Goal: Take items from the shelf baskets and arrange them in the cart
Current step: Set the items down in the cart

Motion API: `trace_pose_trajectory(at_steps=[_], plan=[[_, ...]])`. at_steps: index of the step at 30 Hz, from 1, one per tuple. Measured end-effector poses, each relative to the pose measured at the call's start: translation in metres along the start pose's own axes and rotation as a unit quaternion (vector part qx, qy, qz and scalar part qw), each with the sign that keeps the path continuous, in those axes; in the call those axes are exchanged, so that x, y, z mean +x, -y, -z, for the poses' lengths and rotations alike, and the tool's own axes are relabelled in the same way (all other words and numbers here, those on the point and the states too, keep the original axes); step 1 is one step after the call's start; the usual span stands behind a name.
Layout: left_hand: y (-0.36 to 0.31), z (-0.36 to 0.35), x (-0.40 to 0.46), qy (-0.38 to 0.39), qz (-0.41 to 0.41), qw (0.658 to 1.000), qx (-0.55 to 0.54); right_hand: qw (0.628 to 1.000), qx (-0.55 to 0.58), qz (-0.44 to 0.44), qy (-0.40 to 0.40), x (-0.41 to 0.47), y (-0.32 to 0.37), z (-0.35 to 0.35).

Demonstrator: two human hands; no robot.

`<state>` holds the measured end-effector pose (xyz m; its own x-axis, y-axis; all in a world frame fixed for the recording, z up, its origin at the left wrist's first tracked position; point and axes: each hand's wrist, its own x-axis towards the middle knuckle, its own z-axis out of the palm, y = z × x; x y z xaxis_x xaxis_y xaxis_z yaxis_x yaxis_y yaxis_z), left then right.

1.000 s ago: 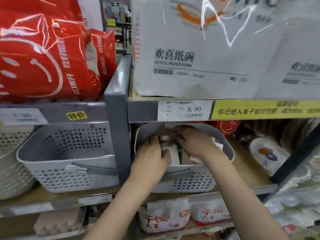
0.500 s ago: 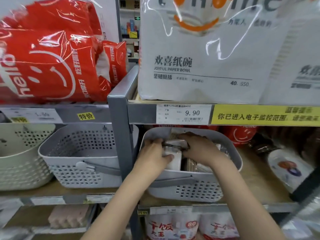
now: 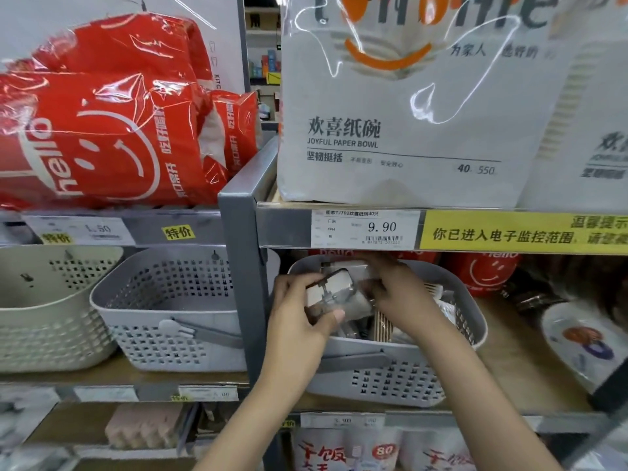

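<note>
- Store shelving fills my view, grey steel shelves [image 3: 339, 229] stacked with goods, and the work sits on the middle tier under the 9.90 price tag [image 3: 365, 228].
- Pack [image 3: 334, 294]: a small, clear-wrapped item with a dark outline, raised just above the rim of the grey basket [image 3: 401, 375], between both my hands. What is inside is too blurred for me to tell.
- How it should handle, as I judge it: light, with a slick film skin and something fairly stiff within. It may slide if pinched only by the wrap, so the edges are the place to grip.
- Left hand [image 3: 299, 321]: fingers curled behind the pack, thumb pressed on its lower front edge, so it carries the weight.
- Right hand [image 3: 397, 290]: fingers bent over the pack's right end; it touches there, but how firmly I cannot tell.
- Below the pack, the basket holds more packets, among them a striped one [image 3: 382, 326]; they lie loose and could snag.
- Left of the post stand an empty-looking grey basket [image 3: 163, 314] and a cream one [image 3: 44, 311].
- Above are red "hello" packs [image 3: 102, 130] and white paper-bowl packs [image 3: 390, 113].
- No cart is in view.
</note>
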<state>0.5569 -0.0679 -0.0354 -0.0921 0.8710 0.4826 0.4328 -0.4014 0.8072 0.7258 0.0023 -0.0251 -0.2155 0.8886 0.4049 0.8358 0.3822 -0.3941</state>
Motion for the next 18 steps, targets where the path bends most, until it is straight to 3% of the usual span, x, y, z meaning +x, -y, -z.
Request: trace_pose_trajectory(at_steps=[3,9,14,18], plan=[[-0.009,0.008,-0.019,-0.021,-0.041,0.999,-0.028,0.999,0.018,0.013,-0.032,0.000,0.004,0.004],[-0.026,0.046,-0.052,-0.028,-0.043,0.997,-0.063,0.985,0.110,0.088,-0.102,-0.038,0.020,0.024],[-0.018,0.078,-0.075,-0.067,0.039,0.990,-0.118,0.979,0.166,0.074,-0.093,-0.099,0.038,0.029],[0.001,0.104,-0.091,-0.080,0.109,0.980,-0.144,0.963,0.244,-0.001,-0.112,-0.139,0.069,0.020]])
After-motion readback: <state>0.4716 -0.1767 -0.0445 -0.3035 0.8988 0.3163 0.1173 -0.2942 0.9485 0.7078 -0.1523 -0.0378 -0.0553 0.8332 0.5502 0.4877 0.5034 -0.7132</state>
